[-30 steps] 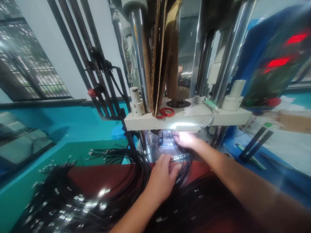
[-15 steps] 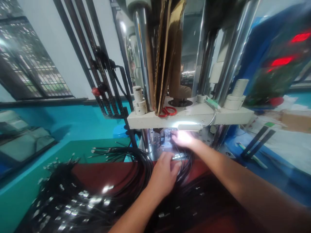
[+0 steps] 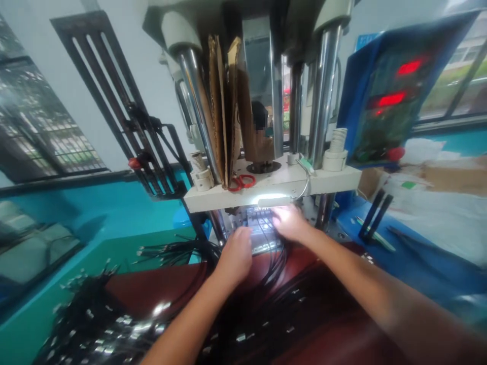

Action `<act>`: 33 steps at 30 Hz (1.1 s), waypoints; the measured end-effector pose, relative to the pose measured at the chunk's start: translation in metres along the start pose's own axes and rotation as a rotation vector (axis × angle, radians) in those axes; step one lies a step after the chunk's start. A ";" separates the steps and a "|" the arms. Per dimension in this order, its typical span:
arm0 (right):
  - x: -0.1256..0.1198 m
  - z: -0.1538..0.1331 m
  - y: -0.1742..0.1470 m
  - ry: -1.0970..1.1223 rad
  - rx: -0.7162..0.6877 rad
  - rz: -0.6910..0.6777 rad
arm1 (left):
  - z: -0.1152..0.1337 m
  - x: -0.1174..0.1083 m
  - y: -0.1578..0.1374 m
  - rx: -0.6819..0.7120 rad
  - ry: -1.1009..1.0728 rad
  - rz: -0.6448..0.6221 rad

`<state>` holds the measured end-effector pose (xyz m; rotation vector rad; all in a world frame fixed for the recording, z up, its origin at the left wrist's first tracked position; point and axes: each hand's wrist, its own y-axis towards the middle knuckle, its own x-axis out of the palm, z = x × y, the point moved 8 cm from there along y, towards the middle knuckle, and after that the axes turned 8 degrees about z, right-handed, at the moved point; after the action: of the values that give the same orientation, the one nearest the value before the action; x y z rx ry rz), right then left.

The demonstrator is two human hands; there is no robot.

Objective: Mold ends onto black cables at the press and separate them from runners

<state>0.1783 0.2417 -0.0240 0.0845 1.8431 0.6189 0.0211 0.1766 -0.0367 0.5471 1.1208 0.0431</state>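
My left hand is closed, fingers curled, in front of the press opening at its left side. Whatever is inside those fingers is hidden from me. My right hand reaches under the press plate to the right side of a lit metal mould; glare and blur hide how its fingers are set. Several thin black cables run out of the mould toward me, between my hands. Another bunch of black cables with metal ends passes behind my left hand and wrist.
A thick white press plate carries red-handled scissors and upright cardboard. A lamp shines under its edge. Piles of black cables cover the reddish table. A blue control box stands right.
My left hand has moved left, away from the mould's front, so more of the mould and its cables show. My right hand stays by the mould's right side. The view has shifted.
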 end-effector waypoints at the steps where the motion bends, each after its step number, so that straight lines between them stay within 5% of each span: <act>1: -0.008 0.007 -0.013 0.016 -0.006 0.034 | -0.002 0.004 0.011 0.020 0.013 -0.022; 9: -0.046 0.046 -0.083 0.126 0.003 0.229 | -0.027 0.049 0.084 0.054 0.133 -0.114; 33: -0.061 0.016 -0.089 0.182 -0.112 0.249 | -0.018 0.068 0.089 0.045 0.267 -0.124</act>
<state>0.2363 0.1496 -0.0152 0.1909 1.9852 0.9275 0.0569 0.2811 -0.0606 0.5208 1.4169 -0.0173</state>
